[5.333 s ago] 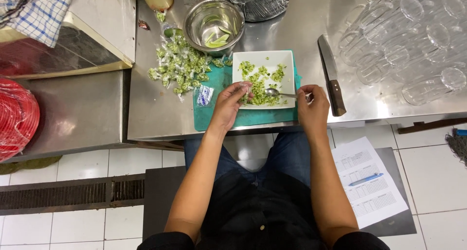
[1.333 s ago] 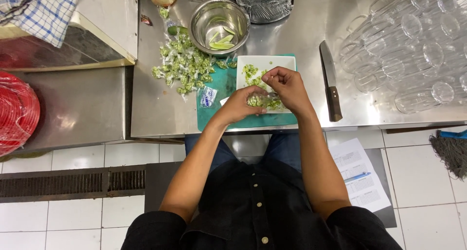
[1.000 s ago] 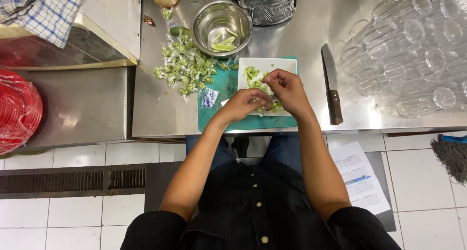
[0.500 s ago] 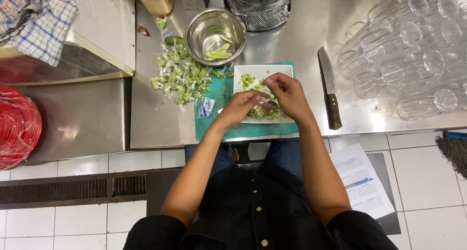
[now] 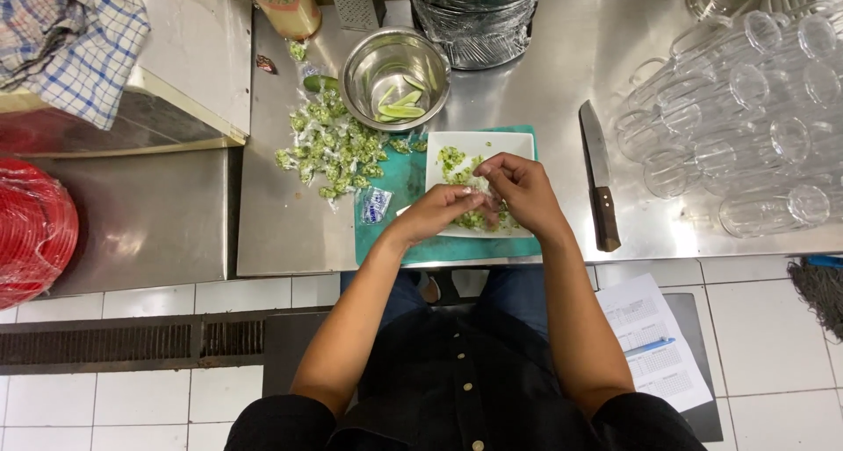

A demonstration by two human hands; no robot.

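- Since five seconds back, both hands have closed in together over the white square plate (image 5: 518, 144); we no longer see them apart at its near edge.
- We log the left hand (image 5: 436, 212) and right hand (image 5: 518, 190) fingertip to fingertip, pinching a small clear-wrapped green piece (image 5: 479, 187) between them, just above the plate.
- Plate: sits on a teal mat (image 5: 399, 174) at the front of the steel counter (image 5: 544, 91); loose green bits lie on it.
- Handling, as we judge it: the piece is light, small, its wrapper thin and slippery; best taken at the twisted wrapper ends with fingertips, lightly.
- Pile of wrapped green pieces (image 5: 329, 148): left of the mat.
- Steel bowl (image 5: 395, 64) with pale green slices: behind the plate.
- Knife (image 5: 599, 177): right of the plate, untouched.
- Drinking glasses (image 5: 746, 108): lying at far right.
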